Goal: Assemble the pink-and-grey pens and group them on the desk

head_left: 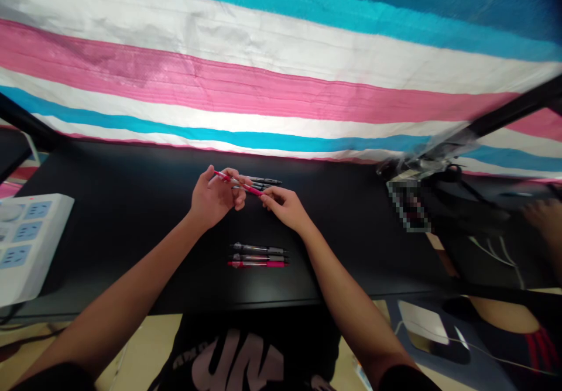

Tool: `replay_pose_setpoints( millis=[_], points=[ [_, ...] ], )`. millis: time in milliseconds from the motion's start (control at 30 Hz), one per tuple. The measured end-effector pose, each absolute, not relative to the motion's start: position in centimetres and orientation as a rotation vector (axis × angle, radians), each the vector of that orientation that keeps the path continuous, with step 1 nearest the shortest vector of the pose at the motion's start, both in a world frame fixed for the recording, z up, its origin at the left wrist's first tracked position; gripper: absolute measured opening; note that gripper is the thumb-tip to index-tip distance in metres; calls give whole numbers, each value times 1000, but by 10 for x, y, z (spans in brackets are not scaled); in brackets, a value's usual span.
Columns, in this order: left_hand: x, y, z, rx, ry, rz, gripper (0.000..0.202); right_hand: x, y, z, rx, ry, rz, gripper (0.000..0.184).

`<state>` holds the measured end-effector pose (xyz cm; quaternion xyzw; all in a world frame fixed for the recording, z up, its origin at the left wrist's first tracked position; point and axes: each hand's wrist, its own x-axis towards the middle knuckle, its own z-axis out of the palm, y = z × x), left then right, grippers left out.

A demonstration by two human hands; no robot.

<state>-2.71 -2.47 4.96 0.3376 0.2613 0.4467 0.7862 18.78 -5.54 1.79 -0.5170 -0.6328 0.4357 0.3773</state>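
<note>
Over the black table [351, 227], in the head view, the right hand [283, 206] pinches a red pen [254, 190] near its grip end. The left hand [215, 196] has its fingers loosely curled at the pen's other half; whether they grip it, I cannot tell. Dark pens [267, 181] lie just beyond, partly hidden. Nearer the person, two black-gripped pens [263, 250] lie beside another red one [259, 264].

Here we go: black short sleeves [65, 377] left and right, forearms [138, 285] bare, and a black garment [250, 322] nearest, flashing big pale pinkish lettering [268, 369]!
</note>
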Motion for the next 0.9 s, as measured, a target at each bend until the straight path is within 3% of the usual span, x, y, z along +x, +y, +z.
replay_pose_setpoints(
  millis=[167, 333, 900],
  points=[
    [-33, -14, 38, 1222, 1002, 1208, 25, 197, -50, 24, -1381, -1533, 1028, 34],
    [-45, -10, 38, 1688, 1244, 1135, 18, 206, -46, 25, -1429, -1538, 975, 36],
    [-56, 1, 28, 1933, 1084, 944, 12, 211, -48, 23, -1435, -1846, 765, 4]
  ],
)
